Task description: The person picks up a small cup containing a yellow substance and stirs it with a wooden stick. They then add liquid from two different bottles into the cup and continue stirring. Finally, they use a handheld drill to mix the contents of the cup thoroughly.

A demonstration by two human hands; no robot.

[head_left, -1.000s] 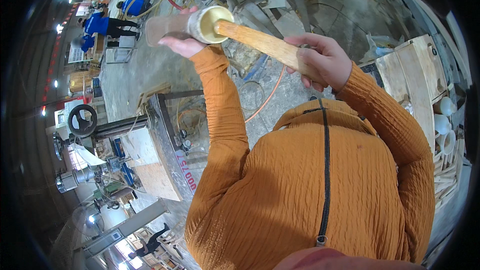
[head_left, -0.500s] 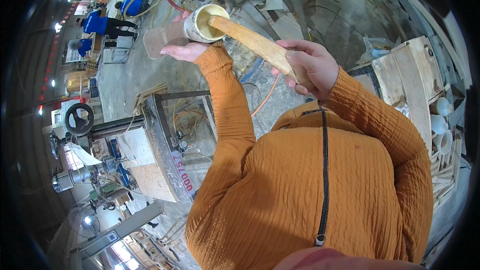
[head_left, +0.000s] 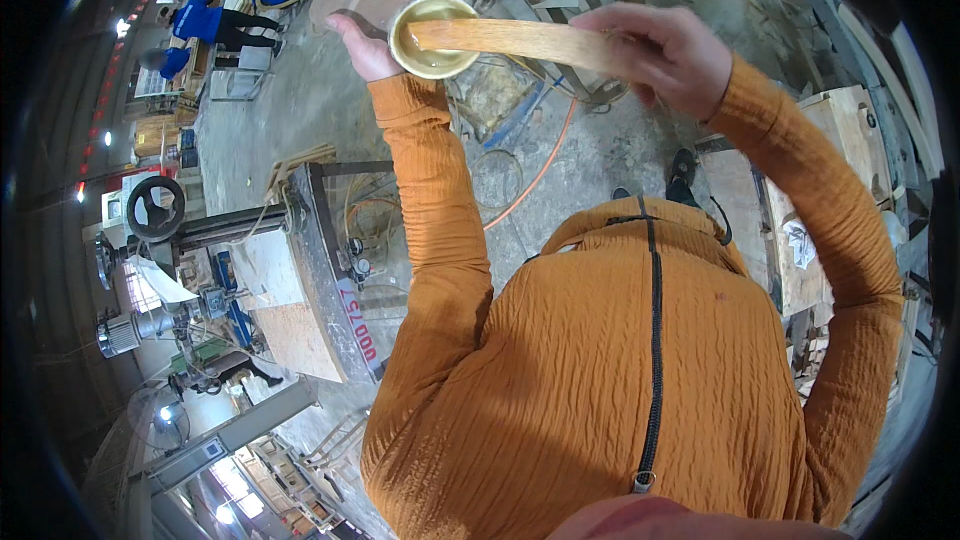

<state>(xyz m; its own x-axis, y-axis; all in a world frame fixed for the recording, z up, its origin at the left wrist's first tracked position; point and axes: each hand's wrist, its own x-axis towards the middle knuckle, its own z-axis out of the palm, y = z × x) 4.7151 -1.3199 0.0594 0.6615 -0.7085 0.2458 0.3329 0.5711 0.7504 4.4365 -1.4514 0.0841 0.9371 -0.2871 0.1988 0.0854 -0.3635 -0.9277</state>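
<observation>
My left hand (head_left: 368, 48) is closed around a round cup (head_left: 440, 72) at the top of the view. The cup's open mouth faces me, its inner wall coated pale yellow and wet-looking. A clear brownish plastic piece (head_left: 345, 0) shows behind it, between my thumb and fingers; I cannot tell whether it is joined to the cup. My right hand (head_left: 672, 58), slightly blurred, grips the far end of a flat wooden stick (head_left: 520, 44). The stick lies nearly level, its other tip inside the cup's mouth.
A machine with a black handwheel (head_left: 155, 210) and a board-topped bench (head_left: 290, 325) stands at left. People in blue tops (head_left: 200, 18) are at the far left. An orange hose (head_left: 535, 180) crosses the floor. A wooden crate (head_left: 845, 135) is at right.
Both hands have moved up; the right has also gone farther right. The cup's mouth has turned more toward me, and the stick has swung from slanting to nearly level.
</observation>
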